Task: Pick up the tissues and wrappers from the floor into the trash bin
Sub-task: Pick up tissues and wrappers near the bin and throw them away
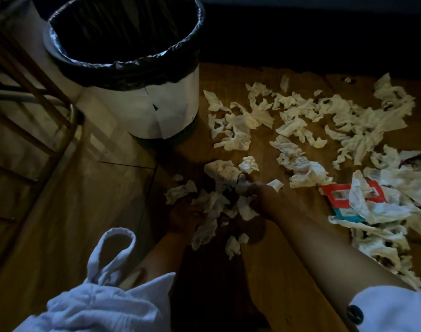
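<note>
A white trash bin [166,109] lined with a black bag stands at the upper left on the wooden floor. Several crumpled white tissues [307,116] lie scattered to its right. A red and teal wrapper [336,196] lies half under tissues at the right. Low in the middle, both my hands are down at a small heap of tissues [219,202]. My left hand [185,218] grips tissues at the heap's left side. My right hand [262,197] is closed on tissues at its right side. The dim light hides the fingers.
A metal and wood chair frame [37,97] stands at the left, close to the bin. The far edge of the floor is in deep shadow. My white sleeves [104,305] hang low in the foreground. More tissues [381,250] trail along the right edge.
</note>
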Motion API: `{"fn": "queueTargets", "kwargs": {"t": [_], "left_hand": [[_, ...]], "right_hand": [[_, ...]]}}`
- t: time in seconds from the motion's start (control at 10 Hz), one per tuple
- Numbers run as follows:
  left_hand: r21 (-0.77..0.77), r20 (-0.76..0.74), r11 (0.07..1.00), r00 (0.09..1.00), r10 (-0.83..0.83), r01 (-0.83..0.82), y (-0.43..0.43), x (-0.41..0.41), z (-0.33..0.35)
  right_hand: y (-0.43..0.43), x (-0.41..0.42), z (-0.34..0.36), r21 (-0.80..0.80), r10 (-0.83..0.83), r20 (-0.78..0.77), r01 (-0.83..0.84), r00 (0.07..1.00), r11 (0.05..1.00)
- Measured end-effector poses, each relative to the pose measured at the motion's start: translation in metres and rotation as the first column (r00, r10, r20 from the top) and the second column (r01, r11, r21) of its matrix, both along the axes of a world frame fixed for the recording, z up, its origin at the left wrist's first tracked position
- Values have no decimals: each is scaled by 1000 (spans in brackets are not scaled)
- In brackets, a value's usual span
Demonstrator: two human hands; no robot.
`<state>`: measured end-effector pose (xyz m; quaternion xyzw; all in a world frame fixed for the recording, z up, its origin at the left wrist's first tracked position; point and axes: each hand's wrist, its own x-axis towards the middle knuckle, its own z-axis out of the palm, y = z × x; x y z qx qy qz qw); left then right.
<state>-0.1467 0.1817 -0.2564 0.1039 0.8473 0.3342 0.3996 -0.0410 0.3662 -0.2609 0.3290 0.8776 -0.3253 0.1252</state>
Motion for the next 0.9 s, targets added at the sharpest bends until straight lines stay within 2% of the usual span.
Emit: {"fn": "queueTargets", "kwargs": {"t": [0.1, 0.2, 0.3, 0.4, 0.5, 0.6, 0.7, 0.9], "left_hand": [[-19, 0, 1000, 1000, 4, -4, 3, 1, -24], [50, 51, 992, 992, 116, -119, 3, 5, -16], [50, 65, 997, 996, 62, -65, 4, 0, -19], [43, 141, 996, 988, 70, -77, 2, -9, -30], [140, 192, 961, 959, 208, -237, 3, -3, 30], [163, 249, 939, 934, 257, -302, 3, -9, 69], [252, 251, 923, 941, 227, -290, 5, -22, 105], [366, 326, 855, 911, 251, -367, 3, -55, 168]], "right_hand": [[-4, 10, 2, 8, -7, 33, 6, 999, 1000], [-3, 21, 10, -4, -56, -5, 56, 998, 998], [-1, 30, 25, -99, -222, -101, 212, 970, 972], [-1, 34, 47, -193, -357, -138, 329, 924, 924], [-1, 28, 74, -260, -402, -167, 353, 900, 899], [0, 16, 104, -327, -455, -207, 377, 866, 867], [0, 0, 133, -392, -478, -273, 357, 835, 848], [-7, -50, 186, -458, -513, -374, 327, 773, 827]]}}
